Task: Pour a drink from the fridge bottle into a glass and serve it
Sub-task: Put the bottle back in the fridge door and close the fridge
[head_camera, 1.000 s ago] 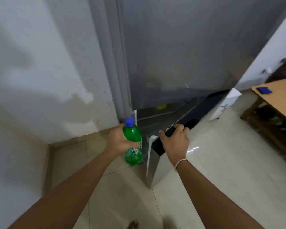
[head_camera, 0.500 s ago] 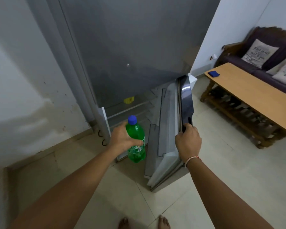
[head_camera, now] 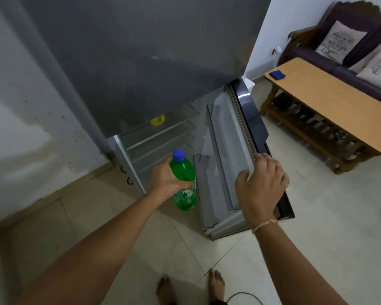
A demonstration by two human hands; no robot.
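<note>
A green plastic bottle with a blue cap is held upright in my left hand, in front of the open lower fridge compartment. My right hand rests on the top edge of the open fridge door, fingers curled over it. The door stands swung out to the right, its inner shelves bare. No glass is in view.
A grey fridge body fills the top centre, with a small yellow item on an inner shelf. A wooden table with a blue object stands right, a dark sofa with cushions behind it. My bare feet and a black cable show below.
The view has tilted up and right. My right hand shifted from gripping the door's dark handle edge to its upper inner edge. The bottle stays in my left hand.
</note>
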